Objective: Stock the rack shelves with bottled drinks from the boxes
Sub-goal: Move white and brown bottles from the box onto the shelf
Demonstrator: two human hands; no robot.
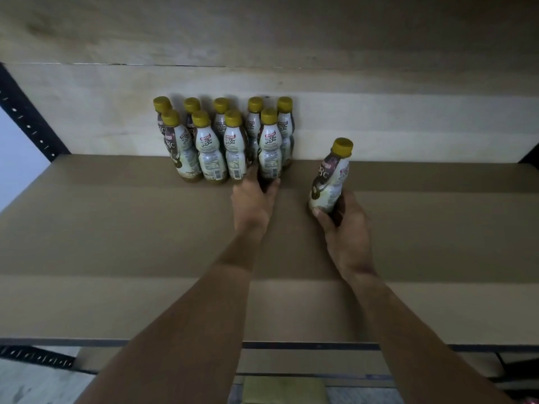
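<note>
Here, a group of bottles point(224, 141) is standing at the far edge of the shelf point(116, 228), left of its middle and tight against the pale back board point(393, 126). They are forming two rows, five behind and four in front, all upright and all wearing yellow caps and white-and-brown labels.

The left hand point(253, 202) is reaching across the shelf to the right end of the front row. Its thumb and fingers are curling round the base of the end bottle point(269, 147), which is standing upright and touching its neighbour in the row.

The right hand point(347, 228) is gripping the lower half of a tilted bottle point(328, 182), with the thumb crossing the front near the base and the fingers wrapping round behind. This bottle is leaning with its cap towards the right and towards the far edge, well apart from the group, to the right of the shelf's middle (whether its base is touching the shelf is hidden by the hand).

Brown cardboard is lining the shelf from the far edge to the near edge, where a dark front rail point(291, 344) is running across. A black upright point(26, 118) with a line of holes is rising at the far left corner, and the underside of another board point(262, 30) is hanging over everything.
</note>
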